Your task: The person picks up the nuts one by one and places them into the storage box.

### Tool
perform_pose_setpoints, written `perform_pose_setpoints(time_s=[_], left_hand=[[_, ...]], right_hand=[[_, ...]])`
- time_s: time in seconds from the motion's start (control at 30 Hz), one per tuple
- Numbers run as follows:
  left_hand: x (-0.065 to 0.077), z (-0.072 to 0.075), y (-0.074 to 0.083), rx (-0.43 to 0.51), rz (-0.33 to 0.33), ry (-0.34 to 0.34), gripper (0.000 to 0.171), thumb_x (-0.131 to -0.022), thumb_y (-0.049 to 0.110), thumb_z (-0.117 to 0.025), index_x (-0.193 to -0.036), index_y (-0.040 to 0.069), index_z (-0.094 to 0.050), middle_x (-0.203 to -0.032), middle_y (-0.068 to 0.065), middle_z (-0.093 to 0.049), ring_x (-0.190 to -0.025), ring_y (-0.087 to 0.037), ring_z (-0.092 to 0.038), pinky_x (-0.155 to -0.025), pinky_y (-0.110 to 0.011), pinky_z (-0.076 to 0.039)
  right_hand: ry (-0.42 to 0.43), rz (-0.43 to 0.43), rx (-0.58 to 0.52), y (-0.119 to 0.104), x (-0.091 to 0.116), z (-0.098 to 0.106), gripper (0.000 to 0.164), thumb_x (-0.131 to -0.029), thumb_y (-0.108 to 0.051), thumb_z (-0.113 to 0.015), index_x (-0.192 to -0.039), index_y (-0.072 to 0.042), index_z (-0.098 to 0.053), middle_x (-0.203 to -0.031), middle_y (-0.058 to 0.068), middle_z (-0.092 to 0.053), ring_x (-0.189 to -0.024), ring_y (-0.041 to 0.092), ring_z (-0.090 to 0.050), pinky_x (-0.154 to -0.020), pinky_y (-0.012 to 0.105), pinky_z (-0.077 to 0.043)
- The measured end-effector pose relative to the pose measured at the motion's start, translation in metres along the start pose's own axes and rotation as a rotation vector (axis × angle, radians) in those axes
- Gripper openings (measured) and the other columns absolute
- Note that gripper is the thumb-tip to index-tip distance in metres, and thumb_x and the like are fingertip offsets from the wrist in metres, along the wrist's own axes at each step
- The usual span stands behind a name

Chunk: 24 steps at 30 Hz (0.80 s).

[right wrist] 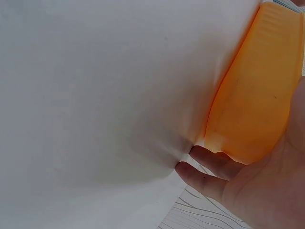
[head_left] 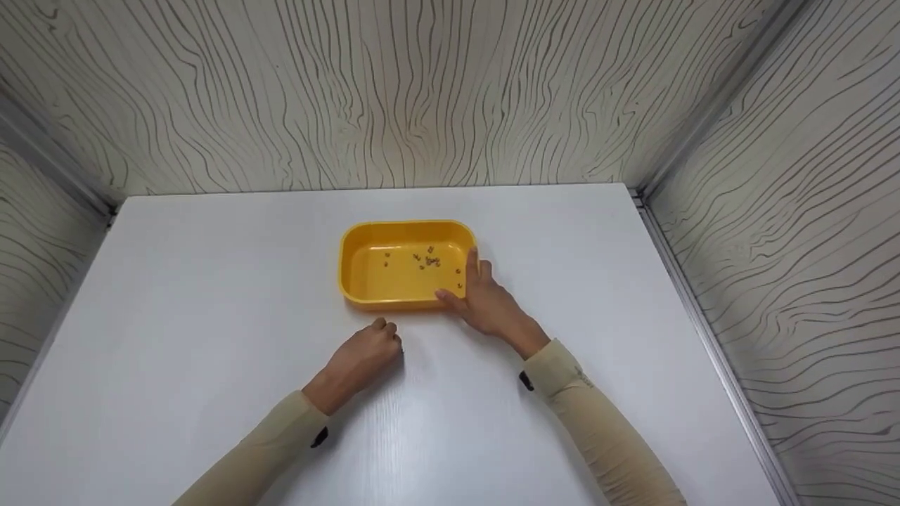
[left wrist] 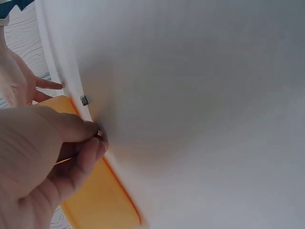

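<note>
A yellow plastic tray (head_left: 404, 305) sits on the white table, with several small dark bits (head_left: 432, 261) scattered over its floor, mostly toward the right. My right hand (head_left: 490, 302) holds the near right corner, thumb over the front rim and fingers along the right wall. In the right wrist view two fingertips (right wrist: 190, 174) reach down to the tabletop beside the tray. Just in front of the tray is my left hand (head_left: 367, 355), fingers curled. Its thumb and forefinger pinch a tiny dark piece (left wrist: 98, 134), mostly hidden by the fingertips. Another small dark grey piece (left wrist: 84, 100) shows near them.
The white table (head_left: 211, 295) spreads around the tray on all sides. Wood-grain patterned panels (head_left: 394, 91) stand behind the table and at both sides, joined by metal corner strips (head_left: 724, 91).
</note>
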<state>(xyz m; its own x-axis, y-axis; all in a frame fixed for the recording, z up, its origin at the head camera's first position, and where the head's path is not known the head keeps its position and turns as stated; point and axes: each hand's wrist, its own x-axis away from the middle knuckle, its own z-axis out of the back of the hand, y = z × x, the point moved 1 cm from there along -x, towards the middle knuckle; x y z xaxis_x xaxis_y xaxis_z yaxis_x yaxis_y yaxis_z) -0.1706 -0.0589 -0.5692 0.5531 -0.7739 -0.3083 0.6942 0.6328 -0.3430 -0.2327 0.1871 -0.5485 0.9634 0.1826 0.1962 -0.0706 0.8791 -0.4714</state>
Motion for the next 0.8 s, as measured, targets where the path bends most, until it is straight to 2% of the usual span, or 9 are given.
perform_pose_setpoints(time_s=[0.33,0.53,0.8], left_hand=[[0.0004,0.0017,-0.0012,-0.012,-0.027,-0.009,0.016,-0.076,-0.007,-0.083,-0.075,0.009,-0.078,-0.069,-0.003,-0.063,-0.066,-0.015,-0.057,-0.058,-0.022,-0.054],[0.0,0.0028,-0.0031,0.013,-0.032,-0.026,0.018,-0.076,-0.006,-0.083,-0.076,0.011,-0.079,-0.07,-0.002,-0.066,-0.066,-0.015,-0.059,-0.059,-0.022,-0.055],[0.0012,0.001,-0.0046,0.03,-0.053,-0.027,0.021,-0.076,-0.008,-0.083,-0.075,0.012,-0.078,-0.069,-0.003,-0.065,-0.064,-0.014,-0.056,-0.057,-0.022,-0.052]], right_hand=[[0.0,0.001,-0.007,-0.0003,0.0008,0.0002,0.116,-0.097,-0.077,-0.049,-0.168,-0.006,0.01,-0.147,0.021,-0.039,-0.098,0.027,-0.059,-0.086,0.04,-0.057],[0.0,-0.012,-0.025,-0.0007,0.0014,0.0006,0.115,-0.098,-0.075,-0.051,-0.168,-0.007,0.01,-0.15,0.021,-0.037,-0.101,0.028,-0.059,-0.09,0.041,-0.057],[0.007,-0.005,-0.029,0.0003,0.0008,-0.0007,0.116,-0.097,-0.077,-0.05,-0.168,-0.006,0.009,-0.146,0.019,-0.038,-0.096,0.025,-0.059,-0.08,0.036,-0.054]])
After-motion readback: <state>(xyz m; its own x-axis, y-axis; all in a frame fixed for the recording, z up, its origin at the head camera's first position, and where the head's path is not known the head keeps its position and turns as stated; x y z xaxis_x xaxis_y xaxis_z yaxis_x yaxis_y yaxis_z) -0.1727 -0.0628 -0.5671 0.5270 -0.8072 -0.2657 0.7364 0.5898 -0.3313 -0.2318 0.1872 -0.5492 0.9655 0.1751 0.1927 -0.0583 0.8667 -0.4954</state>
